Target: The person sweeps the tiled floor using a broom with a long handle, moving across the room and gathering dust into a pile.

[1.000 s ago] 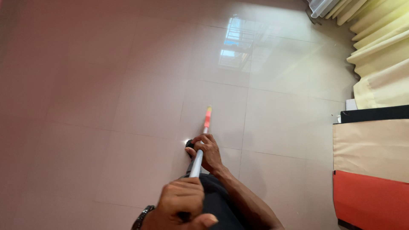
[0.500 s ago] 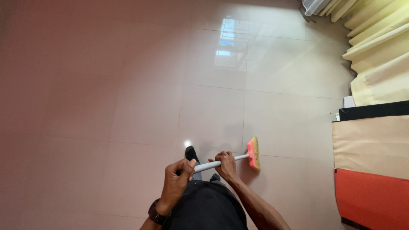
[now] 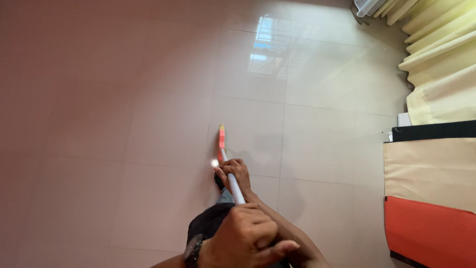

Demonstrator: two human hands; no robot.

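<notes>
Head view: mop handle (image 3: 232,182) inside both hands' fingers (image 3: 237,171).

No packages, labels, signs or screens in view.

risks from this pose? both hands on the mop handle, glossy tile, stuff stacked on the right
1. The tiled floor is glossy and mirrors the window; it could be slick underfoot.
2. The mop head is edge-on to the floor, so it may skip rather than wipe.
3. The left hand and right hand grip the white handle; a wide swing right might hit the orange panel or curtain.
</notes>
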